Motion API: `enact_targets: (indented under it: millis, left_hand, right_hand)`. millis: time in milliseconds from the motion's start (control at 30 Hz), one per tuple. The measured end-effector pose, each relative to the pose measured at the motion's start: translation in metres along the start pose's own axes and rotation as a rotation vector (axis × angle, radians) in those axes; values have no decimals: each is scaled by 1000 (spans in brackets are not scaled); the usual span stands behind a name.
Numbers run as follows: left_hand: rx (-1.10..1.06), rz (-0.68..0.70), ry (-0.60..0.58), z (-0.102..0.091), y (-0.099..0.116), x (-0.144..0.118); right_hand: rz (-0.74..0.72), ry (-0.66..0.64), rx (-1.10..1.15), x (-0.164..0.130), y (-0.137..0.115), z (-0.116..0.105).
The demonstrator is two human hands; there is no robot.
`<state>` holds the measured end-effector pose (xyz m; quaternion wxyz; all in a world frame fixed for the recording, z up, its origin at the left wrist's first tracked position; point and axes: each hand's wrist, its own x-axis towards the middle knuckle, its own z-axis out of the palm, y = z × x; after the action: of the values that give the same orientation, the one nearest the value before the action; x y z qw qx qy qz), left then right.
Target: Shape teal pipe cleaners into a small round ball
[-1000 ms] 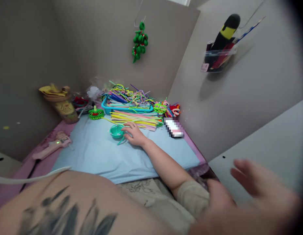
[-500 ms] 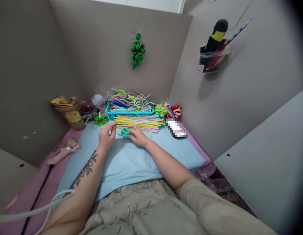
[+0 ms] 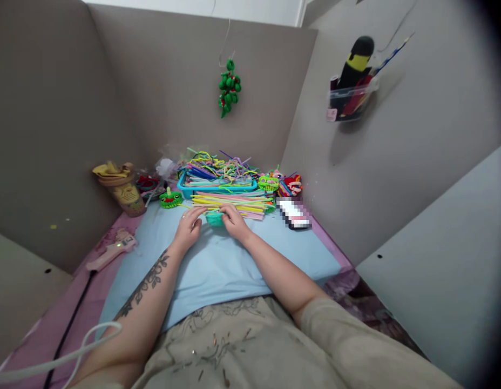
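A small teal piece, apparently made of bent pipe cleaners, lies on the blue cloth between my hands. My right hand has its fingers closed on the right side of this piece; the fingertips are partly hidden. On the other side is my left hand, its fingers stretched toward the piece and the thumb apart, with nothing visible in its grasp. Just beyond the hands lies a row of straight pipe cleaners in yellow, pink and pale green.
Behind the row sits a blue tray heaped with pipe cleaners. A green fuzzy figure, a cup and a pink glue gun are at left. A phone lies right. A clear holder hangs on the right wall.
My left hand has moved right, closer to the teal piece, its fingers reaching further over. My right hand stays at the piece. The whole view has shifted slightly.
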<state>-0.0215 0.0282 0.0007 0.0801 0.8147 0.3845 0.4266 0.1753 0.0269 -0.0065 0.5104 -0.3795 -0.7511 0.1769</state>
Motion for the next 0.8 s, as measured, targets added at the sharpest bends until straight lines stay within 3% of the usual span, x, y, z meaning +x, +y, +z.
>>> enact_targets:
  millis: [167,400,667,800]
  left_hand:
    - [-173,-157,-17,3,-1,-1]
    - [-574,-397,-116,5,0,-2]
    - [-923,-575,-34,1,2,-4]
    - [-1007,-644,-62,4,-3,-5]
  right_hand:
    - [67,28,52,0,0,0]
    - [224,18,236,-2,5,5]
    - [289,-53,482,-2,6,5]
    - [306,-135,637,-4,5,4]
